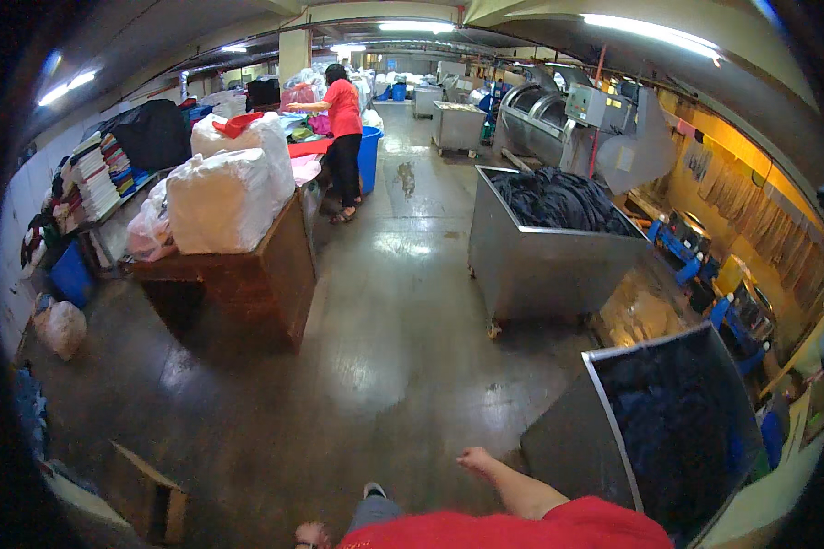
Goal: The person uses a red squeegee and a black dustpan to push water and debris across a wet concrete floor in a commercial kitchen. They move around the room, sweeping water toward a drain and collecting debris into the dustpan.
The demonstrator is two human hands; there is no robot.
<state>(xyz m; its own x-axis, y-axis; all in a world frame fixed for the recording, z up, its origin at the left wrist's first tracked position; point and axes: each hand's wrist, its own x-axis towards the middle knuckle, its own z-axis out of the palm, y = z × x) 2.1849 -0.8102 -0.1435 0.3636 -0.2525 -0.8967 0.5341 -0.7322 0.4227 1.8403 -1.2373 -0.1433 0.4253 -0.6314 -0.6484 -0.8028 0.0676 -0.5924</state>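
My right hand [474, 460] hangs at the end of a bare forearm over the floor, its fingers curled in with nothing visible in them. To its right stands the nearest metal cart [558, 448], filled with dark fabric [673, 421]; the hand is apart from it. Low at the bottom edge is my left hand [311, 533], with a dark band at the wrist. It is small and blurred, so its fingers cannot be made out. Between the hands one shoe [374, 490] shows on the floor.
A second metal cart [558, 270] on casters holds dark fabric [558, 199]. At left, a brown table [275, 265] carries white bundles [220, 201]. A person in a red shirt [343, 110] stands beside it near a blue bin [368, 160]. Large metal machines [536, 119] stand further back.
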